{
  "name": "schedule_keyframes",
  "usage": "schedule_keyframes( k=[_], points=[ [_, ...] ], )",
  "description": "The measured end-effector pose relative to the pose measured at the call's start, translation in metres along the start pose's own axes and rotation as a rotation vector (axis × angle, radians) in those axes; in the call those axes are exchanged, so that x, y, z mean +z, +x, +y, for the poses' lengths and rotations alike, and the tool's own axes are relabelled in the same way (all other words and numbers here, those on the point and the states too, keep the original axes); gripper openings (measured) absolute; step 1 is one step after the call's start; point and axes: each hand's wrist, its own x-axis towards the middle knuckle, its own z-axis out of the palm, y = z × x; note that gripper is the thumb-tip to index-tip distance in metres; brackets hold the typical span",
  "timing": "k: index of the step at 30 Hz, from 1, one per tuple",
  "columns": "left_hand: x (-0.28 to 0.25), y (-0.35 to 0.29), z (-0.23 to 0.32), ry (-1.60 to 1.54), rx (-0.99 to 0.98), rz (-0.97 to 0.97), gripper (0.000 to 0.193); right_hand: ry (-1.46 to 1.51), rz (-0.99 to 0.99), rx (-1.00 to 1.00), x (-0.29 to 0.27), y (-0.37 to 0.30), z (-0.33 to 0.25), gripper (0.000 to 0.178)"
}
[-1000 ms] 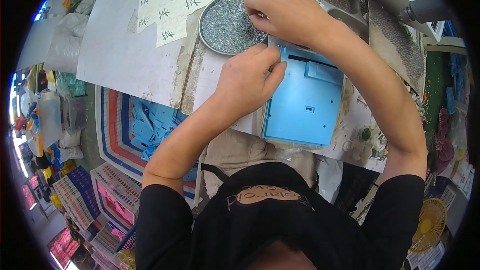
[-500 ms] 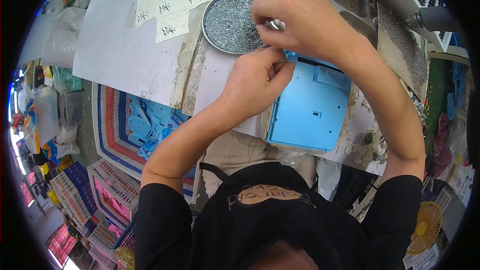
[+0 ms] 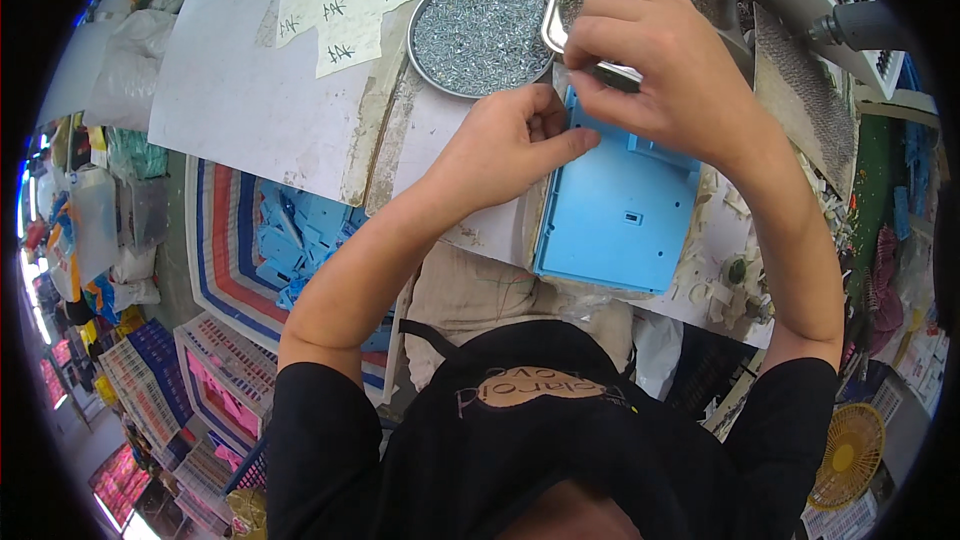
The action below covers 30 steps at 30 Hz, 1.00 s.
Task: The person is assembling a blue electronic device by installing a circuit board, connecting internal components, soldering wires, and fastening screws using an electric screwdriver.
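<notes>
A light blue plastic panel (image 3: 600, 220) lies on the table in front of me, with raised edges and a small rectangular slot. Over its far left corner is my left hand (image 3: 505, 145), fingers curled and thumb reaching across the panel; whatever it pinches is hidden. My right hand (image 3: 655, 60) hovers above the far edge of the panel, closed round a shiny metal piece (image 3: 620, 72) whose kind I cannot make out. Just beyond my left hand stands a round metal dish (image 3: 411, 45) full of small silvery metal parts (image 3: 480, 35).
Behind my right hand a metal tray (image 3: 551, 25) holds small brownish metal parts. A paper sheet (image 3: 355, 0) with handwriting lies at the far left. Below the table's left edge, a striped bag (image 3: 215, 240) contains blue plastic pieces (image 3: 300, 230). A dark cylindrical tool (image 3: 865, 28) juts in at right.
My right hand has moved right and slightly nearer, away from the round dish, with the shiny metal piece in it. My left hand has shifted only slightly at the panel's corner.
</notes>
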Motion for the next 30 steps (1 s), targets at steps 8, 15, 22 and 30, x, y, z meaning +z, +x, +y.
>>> schedule_keyframes(
  k=[8,15,22,30],
  points=[
    [-0.038,-0.015,0.04,-0.472,-0.095,-0.056,0.019,0.077,0.038,-0.021,0.008,-0.007,-0.012,0.017],
    [-0.048,-0.023,0.025,-0.611,-0.096,-0.171,0.023,0.185,0.05,-0.1,0.016,0.006,-0.022,0.023],
    [-0.047,-0.029,0.024,-0.913,-0.073,-0.242,0.022,0.249,0.102,-0.06,0.012,0.006,-0.028,0.021],
    [-0.029,-0.025,0.037,-0.695,-0.013,-0.19,0.018,0.259,0.171,0.086,0.001,-0.025,-0.035,0.019]
  ],
)
